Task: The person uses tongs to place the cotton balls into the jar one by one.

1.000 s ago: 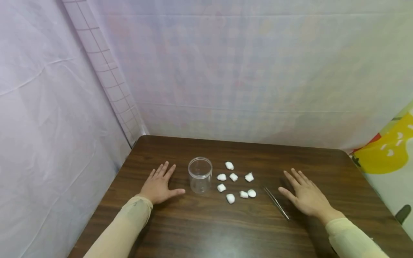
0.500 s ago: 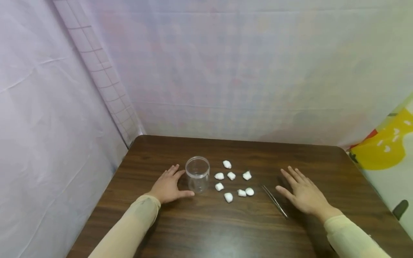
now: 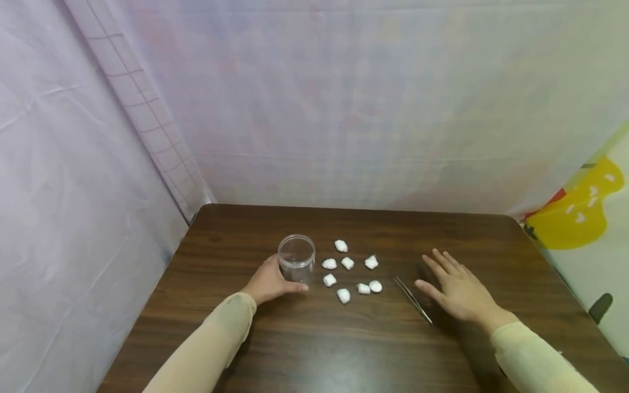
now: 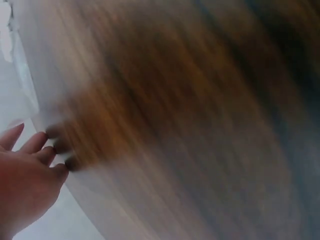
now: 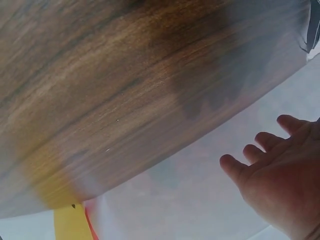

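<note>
Eight white cotton pieces (image 3: 347,263) lie between my left hand (image 3: 269,281), curled round the clear jar (image 3: 297,264), and my right hand (image 3: 459,289), fingers spread beside tweezers (image 3: 413,301).

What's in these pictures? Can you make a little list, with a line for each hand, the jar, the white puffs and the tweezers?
Left hand: grips the jar
Right hand: fingers spread, beside the tweezers, holding nothing
Jar: clear, upright, open-topped, nothing seen inside
White puffs: eight, between jar and tweezers
Tweezers: metal-looking, lying on the table
Table: dark brown, wood-grained
</note>
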{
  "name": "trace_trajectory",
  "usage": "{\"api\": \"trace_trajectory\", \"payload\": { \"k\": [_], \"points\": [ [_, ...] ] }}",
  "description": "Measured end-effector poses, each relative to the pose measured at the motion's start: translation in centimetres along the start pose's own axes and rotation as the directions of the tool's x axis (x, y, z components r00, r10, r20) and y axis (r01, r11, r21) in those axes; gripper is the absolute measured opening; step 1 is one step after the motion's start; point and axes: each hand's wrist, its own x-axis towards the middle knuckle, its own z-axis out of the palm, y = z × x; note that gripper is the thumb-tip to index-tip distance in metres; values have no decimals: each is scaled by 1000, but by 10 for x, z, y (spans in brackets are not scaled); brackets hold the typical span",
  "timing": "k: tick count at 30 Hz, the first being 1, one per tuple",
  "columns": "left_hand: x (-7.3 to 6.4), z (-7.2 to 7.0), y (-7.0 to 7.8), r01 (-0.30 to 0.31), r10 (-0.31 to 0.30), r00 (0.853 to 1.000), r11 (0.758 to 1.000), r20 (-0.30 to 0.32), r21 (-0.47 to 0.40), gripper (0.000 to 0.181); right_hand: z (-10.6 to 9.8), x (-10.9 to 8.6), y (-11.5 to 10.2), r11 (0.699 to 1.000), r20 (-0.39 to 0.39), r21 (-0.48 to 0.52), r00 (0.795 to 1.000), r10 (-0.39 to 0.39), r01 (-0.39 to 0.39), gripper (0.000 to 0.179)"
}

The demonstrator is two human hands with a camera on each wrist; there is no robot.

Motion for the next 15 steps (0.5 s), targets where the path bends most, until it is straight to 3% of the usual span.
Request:
{"api": "trace_trajectory", "payload": {
  "k": [2,6,15],
  "points": [
    [1,1,1,14,-14,1000,1000,-15,-17,89,-1,1,-1,1000,2,-3,1000,-1,1,81],
    [-1,1,3,37,-35,999,998,-36,41,90,-2,1,-2,1000,-1,-9,1000,-7,7,80],
    [-1,2,0,3,0,1000,995,-27,103,89,-5,0,-6,1000,2,-17,1000,-21,21,80]
  ]
}}
